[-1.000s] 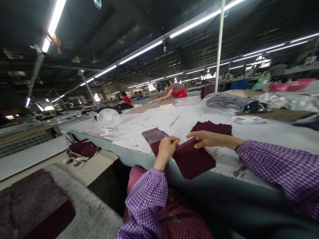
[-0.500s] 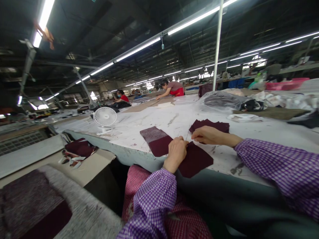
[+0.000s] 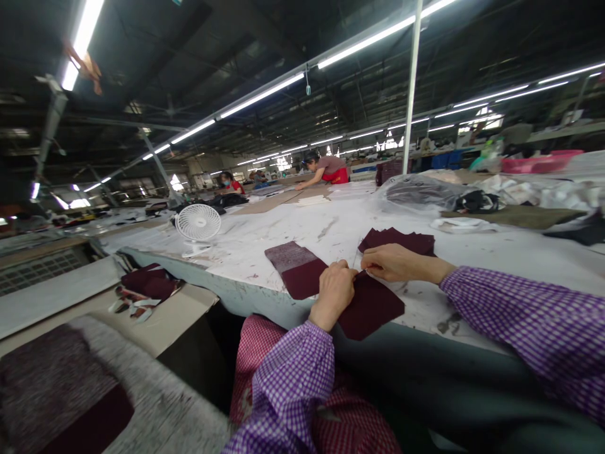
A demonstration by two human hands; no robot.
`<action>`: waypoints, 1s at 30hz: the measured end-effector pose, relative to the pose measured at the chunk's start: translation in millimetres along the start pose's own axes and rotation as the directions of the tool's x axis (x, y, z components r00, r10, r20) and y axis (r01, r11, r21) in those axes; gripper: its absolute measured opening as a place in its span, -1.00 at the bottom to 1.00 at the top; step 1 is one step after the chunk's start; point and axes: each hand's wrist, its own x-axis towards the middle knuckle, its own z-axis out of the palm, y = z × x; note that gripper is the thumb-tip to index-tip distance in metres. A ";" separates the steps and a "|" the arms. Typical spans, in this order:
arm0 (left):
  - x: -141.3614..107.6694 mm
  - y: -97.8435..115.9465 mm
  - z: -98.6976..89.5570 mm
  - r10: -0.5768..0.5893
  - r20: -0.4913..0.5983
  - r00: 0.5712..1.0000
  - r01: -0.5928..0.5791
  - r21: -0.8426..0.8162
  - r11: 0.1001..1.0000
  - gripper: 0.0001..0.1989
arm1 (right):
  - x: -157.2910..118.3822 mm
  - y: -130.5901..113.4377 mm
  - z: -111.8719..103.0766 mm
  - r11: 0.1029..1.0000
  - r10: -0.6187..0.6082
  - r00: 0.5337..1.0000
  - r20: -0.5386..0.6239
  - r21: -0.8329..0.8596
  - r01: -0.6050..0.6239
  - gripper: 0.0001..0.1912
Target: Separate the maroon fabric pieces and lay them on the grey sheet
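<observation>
Two-handed, pinching dark red cloth [image 3: 371, 309] with left fingers [image 3: 342, 270] and right fingers [image 3: 372, 260], likely folding; next, probably needs flat pressing.

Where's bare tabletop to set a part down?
Between the white fan and grey-banded piece; also beyond that piece, toward the brown sheet. Crowded: left hand and right hand at the maroon piece, jagged stack just behind, clear plastic farther right.

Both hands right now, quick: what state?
Left hand: closed, pinching the maroon fabric piece at its upper edge.
Right hand: closed, pinching that same edge.
</observation>
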 end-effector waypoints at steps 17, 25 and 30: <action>-2.3 -2.3 0.5 0.047 0.010 0.999 -0.047 0.035 0.998 -0.70 | 0.8 -4.5 18.9 0.865 -0.227 0.970 0.083 -0.440 0.240 -0.86; -1.5 -1.7 1.7 0.057 0.000 0.998 -0.057 0.044 0.997 -0.68 | -0.3 -1.6 3.9 0.972 -0.045 0.998 0.043 -0.229 0.053 -0.76; 0.3 0.2 1.3 0.042 -0.005 0.999 -0.041 0.011 0.999 -0.68 | -0.6 -9.6 5.7 0.996 -0.062 0.997 -0.047 0.059 0.065 -0.73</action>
